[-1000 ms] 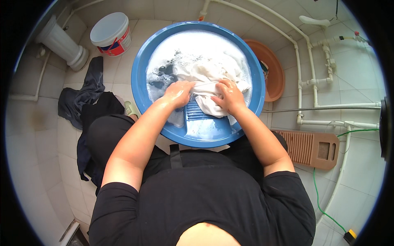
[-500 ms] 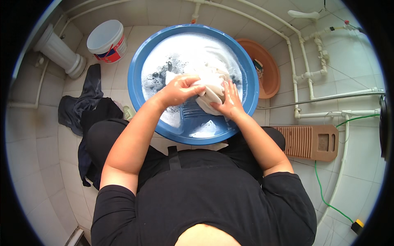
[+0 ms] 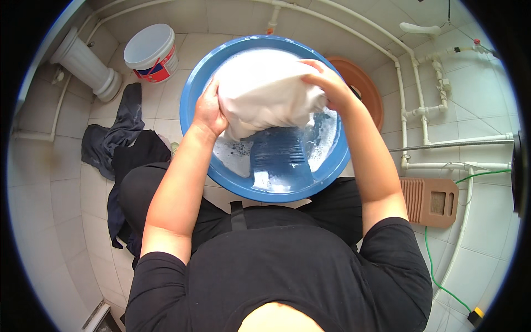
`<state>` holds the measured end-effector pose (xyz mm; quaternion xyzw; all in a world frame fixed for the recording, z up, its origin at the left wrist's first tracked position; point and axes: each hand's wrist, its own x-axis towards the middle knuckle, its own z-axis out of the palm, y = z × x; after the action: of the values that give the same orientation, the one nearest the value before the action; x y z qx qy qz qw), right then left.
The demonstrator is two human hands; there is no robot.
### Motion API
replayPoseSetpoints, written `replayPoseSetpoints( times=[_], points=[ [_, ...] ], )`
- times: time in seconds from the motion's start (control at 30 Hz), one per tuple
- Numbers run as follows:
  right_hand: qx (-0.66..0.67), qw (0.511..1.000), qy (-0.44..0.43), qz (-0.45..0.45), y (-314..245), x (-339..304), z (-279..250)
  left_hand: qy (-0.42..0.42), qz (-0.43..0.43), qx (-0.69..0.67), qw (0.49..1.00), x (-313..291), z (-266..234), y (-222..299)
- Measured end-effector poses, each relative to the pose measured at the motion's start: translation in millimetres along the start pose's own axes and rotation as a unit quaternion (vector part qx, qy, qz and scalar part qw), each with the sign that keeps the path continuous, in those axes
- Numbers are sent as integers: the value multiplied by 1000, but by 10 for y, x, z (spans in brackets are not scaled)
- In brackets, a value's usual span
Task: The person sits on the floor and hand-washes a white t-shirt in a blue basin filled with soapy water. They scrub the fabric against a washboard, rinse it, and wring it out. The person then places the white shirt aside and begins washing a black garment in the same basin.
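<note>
One grip is at the left: your left hand (image 3: 209, 112) clasps the left edge of the white cloth (image 3: 265, 99), which hangs over the far part of the blue washtub (image 3: 265, 195). Expect it soft and limp, probably heavy with water and slippery from the suds (image 3: 233, 159); gather thick folds. Rightmost, your right hand (image 3: 333, 88) grasps its far right edge.

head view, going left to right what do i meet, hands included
White pedestal column → white bucket with a red label → left hand → white cloth → right hand → brown washboard → yellow-and-black block.
</note>
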<state>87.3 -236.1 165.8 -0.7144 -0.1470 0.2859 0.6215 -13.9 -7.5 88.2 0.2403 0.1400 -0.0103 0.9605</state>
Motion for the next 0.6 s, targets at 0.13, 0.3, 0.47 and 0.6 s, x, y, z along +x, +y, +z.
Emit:
replayPoseSetpoints(
  times=[0.13,0.3,0.47,0.6],
  points=[
    [-172,978,79,89,451,685,392,170,-20,-90,981,155,-339,-204],
    [-526,847,55,-42,1143,1005,929,268,2,-104,958,158,-437,-309],
    [-548,822,-135,76,1271,1293,937,301,72,-94,946,352,-812,-459],
    [-478,874,-66,59,1679,1579,793,206,77,-120,968,340,-645,-432]
  ],
)
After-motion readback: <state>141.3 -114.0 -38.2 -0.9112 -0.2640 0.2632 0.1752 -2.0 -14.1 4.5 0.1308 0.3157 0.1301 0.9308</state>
